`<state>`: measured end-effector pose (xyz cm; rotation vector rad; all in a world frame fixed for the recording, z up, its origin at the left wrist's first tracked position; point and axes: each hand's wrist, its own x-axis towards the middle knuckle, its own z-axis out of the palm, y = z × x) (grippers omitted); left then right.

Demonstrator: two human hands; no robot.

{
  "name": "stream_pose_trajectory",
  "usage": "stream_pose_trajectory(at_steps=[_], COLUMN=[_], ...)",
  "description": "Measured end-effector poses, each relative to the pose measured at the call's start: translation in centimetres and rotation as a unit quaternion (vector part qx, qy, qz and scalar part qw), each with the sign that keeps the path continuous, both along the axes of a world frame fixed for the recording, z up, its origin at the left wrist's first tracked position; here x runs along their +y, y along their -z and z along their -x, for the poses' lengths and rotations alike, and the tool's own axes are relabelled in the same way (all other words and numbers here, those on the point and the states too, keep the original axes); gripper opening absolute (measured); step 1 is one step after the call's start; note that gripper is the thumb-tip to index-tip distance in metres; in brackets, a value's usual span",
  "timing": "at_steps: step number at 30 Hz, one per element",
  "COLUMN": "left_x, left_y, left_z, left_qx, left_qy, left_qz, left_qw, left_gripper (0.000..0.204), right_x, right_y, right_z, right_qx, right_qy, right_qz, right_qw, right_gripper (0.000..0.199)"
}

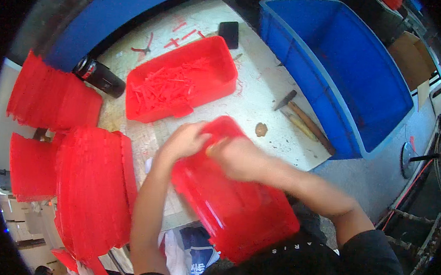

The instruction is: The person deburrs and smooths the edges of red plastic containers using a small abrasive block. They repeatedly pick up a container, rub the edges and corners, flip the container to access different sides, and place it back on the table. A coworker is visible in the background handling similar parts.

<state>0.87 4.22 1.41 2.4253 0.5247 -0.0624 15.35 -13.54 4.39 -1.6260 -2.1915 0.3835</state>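
Note:
A long red plastic bin [236,205] lies tilted against the table's near edge, close to my body. My left hand [187,140] is closed on its far left edge. Over the bin's far end, my right hand [237,158] is curled into a fist and smeared by motion. A small yellowish bit shows at its fingers, but I cannot make out what it holds. Beyond both hands stands another red bin [220,68], with many thin red plastic strips [165,87] heaped inside it.
Stacked red bins [94,190] rise at the left, beside a dark bottle [100,77]. Red-handled pliers [144,46], plastic scraps and a black phone [228,34] lie at the back. A hammer [308,124] rests right, near a large blue crate [331,94].

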Motion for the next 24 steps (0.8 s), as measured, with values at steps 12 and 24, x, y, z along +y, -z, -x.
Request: stream_pose_trajectory(at_steps=[12,24], left_x=[-10.0,-8.0], left_y=[-7.9,-1.7], left_z=[2.0,-2.3], left_qx=[-0.077,-0.008], left_qy=[0.038,-0.160], left_qz=[-0.211,-0.236], left_qw=[0.974,0.959], left_gripper=[0.066,0.050], right_x=[-8.4,-15.5], right_y=[6.7,3.5], right_z=[-11.0,-7.4], right_qx=[-0.252,0.508], right_qy=[0.358,0.366], right_qz=[0.004,0.153], right_qw=[0.899,0.764], right_gripper=[0.028,0.019])
